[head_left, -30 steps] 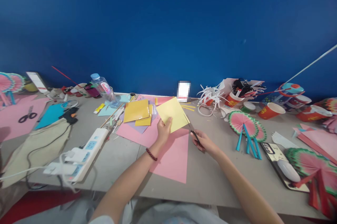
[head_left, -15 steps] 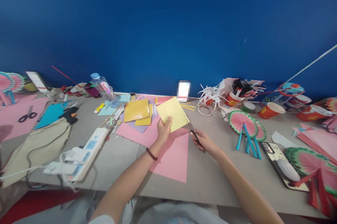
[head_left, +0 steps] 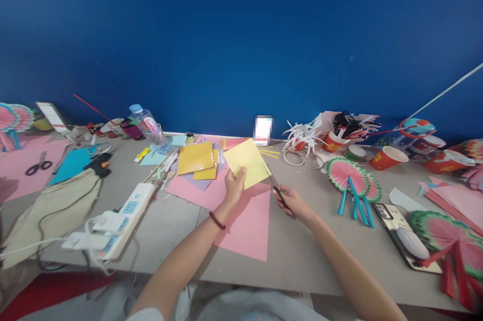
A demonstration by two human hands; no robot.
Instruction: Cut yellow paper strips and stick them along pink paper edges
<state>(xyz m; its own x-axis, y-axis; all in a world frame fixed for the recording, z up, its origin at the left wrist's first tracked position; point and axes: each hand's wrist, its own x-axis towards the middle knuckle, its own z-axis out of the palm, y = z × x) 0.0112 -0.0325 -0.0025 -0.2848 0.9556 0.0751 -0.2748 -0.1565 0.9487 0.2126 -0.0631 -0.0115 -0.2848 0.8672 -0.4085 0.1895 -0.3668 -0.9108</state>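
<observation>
A pale yellow square of paper is pinched by my left hand at its near left edge, thumb on top. My right hand is wrapped round the black handles of a pair of scissors. The thin blades reach the paper's right edge, where a narrow strip lies along the cut side. Below my left hand, a large pink sheet lies on the table. Yellow paper packs in clear wrap rest just left of the held paper.
At left are a power strip with cables, a plastic bottle and another pair of scissors. Paper fans, a phone with a mouse on it, and red paper cups stand or lie at right. A blue wall rises behind.
Almost nothing differs. Both hands, the yellow paper and the scissors stay in nearly the same place.
</observation>
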